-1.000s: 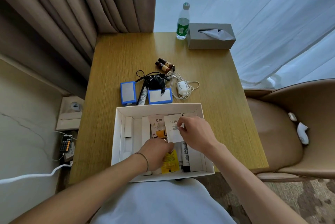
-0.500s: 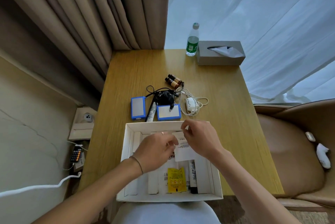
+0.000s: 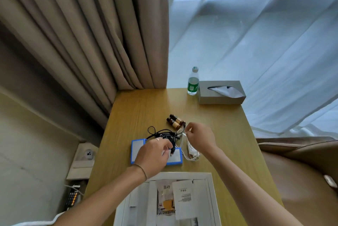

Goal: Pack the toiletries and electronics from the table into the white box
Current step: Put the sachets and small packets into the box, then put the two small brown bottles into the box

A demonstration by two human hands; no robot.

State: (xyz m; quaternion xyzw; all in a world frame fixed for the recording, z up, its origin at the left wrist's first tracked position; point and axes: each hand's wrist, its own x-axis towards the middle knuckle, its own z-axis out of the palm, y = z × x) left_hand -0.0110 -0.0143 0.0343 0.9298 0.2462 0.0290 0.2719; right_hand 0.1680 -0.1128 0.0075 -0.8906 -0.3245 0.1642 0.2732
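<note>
The open white cardboard box [image 3: 210, 189] sits at the near edge of the light wooden table [image 3: 228, 134], at about 6 o'clock in the view, partly cut off by the bottom edge. Inside it lie a white printed sachet [image 3: 182, 198], a pale sachet with an orange cup picture [image 3: 165, 200] and some white packets [image 3: 139, 200].

Just beyond the box, near the table's centre, are the items left to pack. The left hand [image 3: 152, 155], wearing a ring and a thin wrist band, reaches over two flat blue-framed white cases [image 3: 136, 149], which it partly covers. Its fingers are curled, pinching the plug end of a tangled black cable [image 3: 164, 135]. At 3 o'clock from it, the right hand [image 3: 198, 137] has fingers bent, pinching a thin white cable [image 3: 183, 143] that runs down to a small white charger [image 3: 192, 150] lying on the table. At 12 o'clock from the black cable lie two small brown bottles [image 3: 174, 121], side by side.

At the table's far edge, at 1 o'clock, stand a clear plastic water bottle with a green label [image 3: 193, 84] and, just beside it, a grey tissue box [image 3: 221, 93]. Beige curtains [image 3: 82, 33] hang at 11 o'clock, sheer white ones [image 3: 256, 33] at 1 o'clock, and a tan chair [image 3: 301, 171] stands at 4 o'clock.
</note>
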